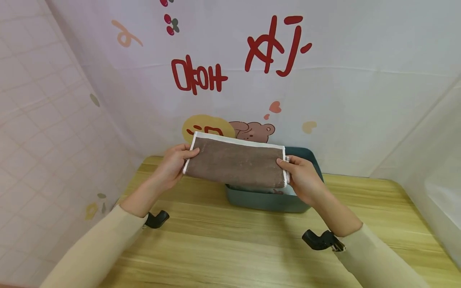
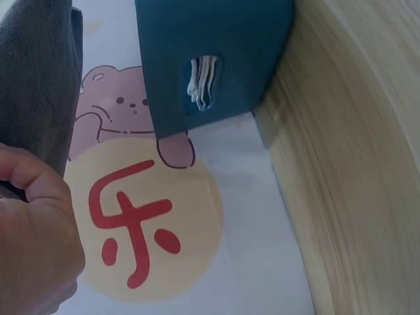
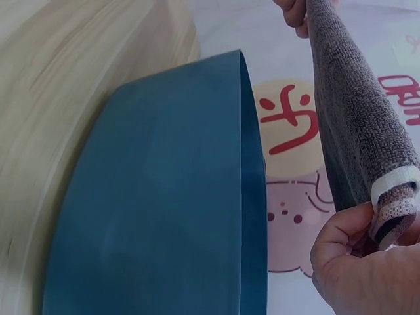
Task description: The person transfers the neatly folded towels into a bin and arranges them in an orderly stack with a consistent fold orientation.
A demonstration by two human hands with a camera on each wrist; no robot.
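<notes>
A folded brown towel (image 1: 237, 162) with white edging is stretched level between both hands, in the air above the table. My left hand (image 1: 175, 162) pinches its left end, thumb on the near face. At the other end my right hand (image 1: 302, 176) grips the towel's right edge. In the right wrist view the towel (image 3: 357, 98) shows folded layers beside the right thumb. Behind and below the towel stands a teal bin (image 1: 268, 200), partly hidden by it. White folded cloth shows through the handle hole of the bin (image 2: 170, 92) in the left wrist view.
The wood-grain table (image 1: 201, 244) lies under the hands. A white printed backdrop (image 1: 353, 112) with red characters and a cartoon bear (image 1: 255, 131) rises behind the bin. Pale side sheets (image 1: 36, 120) close off the left and right.
</notes>
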